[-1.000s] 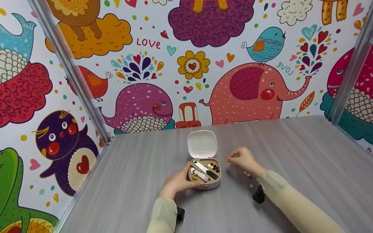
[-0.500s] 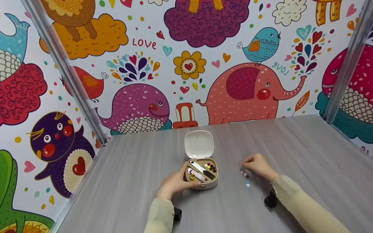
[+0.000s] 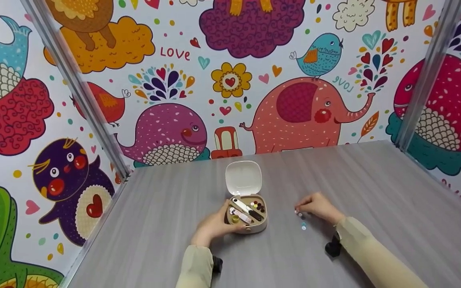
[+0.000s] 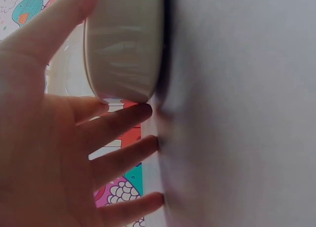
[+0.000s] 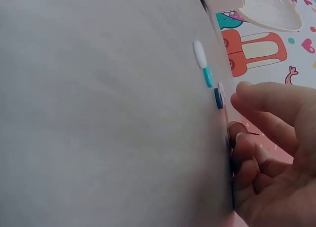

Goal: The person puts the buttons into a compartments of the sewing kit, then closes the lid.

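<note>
The L hand (image 3: 213, 229) is gripping the sewing box (image 3: 256, 229), which is sitting on the surface (image 3: 166, 216) w/ its white lid (image 3: 243, 179) standing open. The R hand (image 3: 318, 207) is bending its fingers (image 5: 266, 96) near the small buttons (image 3: 303, 227); whether they are pinching one, I cannot tell.

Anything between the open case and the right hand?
Bare tabletop, then a few small buttons right by the right hand. Head view shows it.
</note>
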{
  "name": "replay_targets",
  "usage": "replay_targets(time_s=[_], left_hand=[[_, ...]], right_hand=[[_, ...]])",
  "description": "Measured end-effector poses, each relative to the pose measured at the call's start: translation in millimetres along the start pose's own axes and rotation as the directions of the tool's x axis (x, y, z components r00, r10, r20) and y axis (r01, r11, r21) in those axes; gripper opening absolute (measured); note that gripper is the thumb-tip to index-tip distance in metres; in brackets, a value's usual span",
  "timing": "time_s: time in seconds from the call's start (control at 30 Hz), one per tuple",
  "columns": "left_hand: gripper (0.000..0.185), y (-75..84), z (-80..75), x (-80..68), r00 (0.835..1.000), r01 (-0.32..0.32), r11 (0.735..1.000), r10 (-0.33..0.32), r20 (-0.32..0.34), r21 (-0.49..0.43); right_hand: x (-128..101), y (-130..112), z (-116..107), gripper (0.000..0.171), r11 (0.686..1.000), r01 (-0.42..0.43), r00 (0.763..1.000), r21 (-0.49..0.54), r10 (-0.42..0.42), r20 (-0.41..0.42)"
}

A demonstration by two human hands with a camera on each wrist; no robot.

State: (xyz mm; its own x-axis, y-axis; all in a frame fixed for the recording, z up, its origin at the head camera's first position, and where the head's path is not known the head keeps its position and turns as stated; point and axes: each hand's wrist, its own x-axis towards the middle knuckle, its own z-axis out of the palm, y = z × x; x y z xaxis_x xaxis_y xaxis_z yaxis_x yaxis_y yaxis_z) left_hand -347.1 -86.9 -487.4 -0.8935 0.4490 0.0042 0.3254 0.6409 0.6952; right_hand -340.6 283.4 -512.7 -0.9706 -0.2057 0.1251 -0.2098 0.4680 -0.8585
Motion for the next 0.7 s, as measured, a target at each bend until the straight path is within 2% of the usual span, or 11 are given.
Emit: replay_targets(time_s=[0.27,0.3,0.4,0.6,0.7], left_hand=[[0.124,-1.4,0.9,0.2,1.0,0.0,0.999,0.0,0.0,-0.035],[0.123,-6.9,2.9,2.5,1.0,-0.013,1.0,0.012,-0.007,-0.013],[0.123,-8.2,3.9,2.7,1.0,-0.023,1.0,0.023,-0.014,0.01],[0.114,-1.7,1.7,0.4,1.0,0.011,1.0,-0.011,-0.014,0.0],[0.111,-0.1,1.1,0.4,1.0,0.018,1.0,-0.018,-0.012,-0.003]], right_hand=[[0.5,-0.8,1.1,0.019,0.999,-0.022,1.0,-0.032,0.021,-0.004],[0.5,-1.0,1.3,0.02,0.999,-0.024,1.0,-0.045,0.023,-0.007],[0.1,-3.1,1.9,0.02,0.995,-0.045,0.999,-0.085,0.044,-0.015],[1.5,-6.5,3.7,0.017,0.987,-0.087,0.996,-0.134,0.083,-0.039],[1.8,-5.8,4.2,0.015,0.987,-0.078,0.997,-0.143,0.073,-0.041]])
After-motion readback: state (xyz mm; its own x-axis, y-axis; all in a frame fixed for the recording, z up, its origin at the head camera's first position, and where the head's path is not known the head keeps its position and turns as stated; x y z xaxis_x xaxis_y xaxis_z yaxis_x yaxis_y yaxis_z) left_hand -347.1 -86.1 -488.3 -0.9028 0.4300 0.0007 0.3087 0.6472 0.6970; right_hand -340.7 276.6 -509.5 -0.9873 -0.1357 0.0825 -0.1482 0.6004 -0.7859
